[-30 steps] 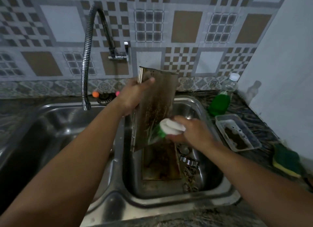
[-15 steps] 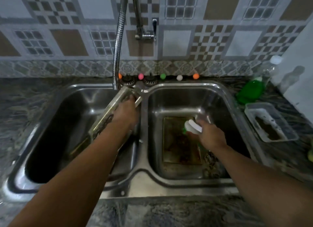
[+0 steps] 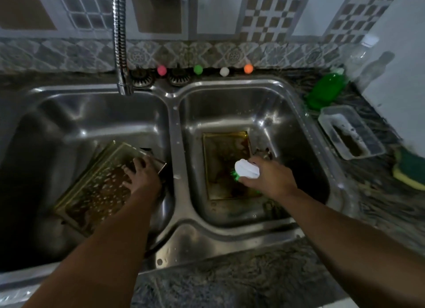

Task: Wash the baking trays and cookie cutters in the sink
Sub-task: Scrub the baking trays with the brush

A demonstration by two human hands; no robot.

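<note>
Steel sink [image 3: 173, 128]: left grip [image 3: 142, 176], holding the baking tray [image 3: 92, 197], has lowered it into the left basin. Right grip [image 3: 269, 181] clasps the brush [image 3: 247, 168].

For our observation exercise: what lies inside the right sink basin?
A stained baking tray lies flat on the bottom; the right hand holds a white brush over it. Shadow and the hand hide anything beside it.

Right of the ribbed chrome tap hose [image 3: 120, 43] sit four small coloured balls [image 3: 198, 69]. Farther right are a green plastic bottle [image 3: 326, 90], a clear plastic tub [image 3: 331, 118] and a yellow-green sponge [image 3: 409, 172].
</note>
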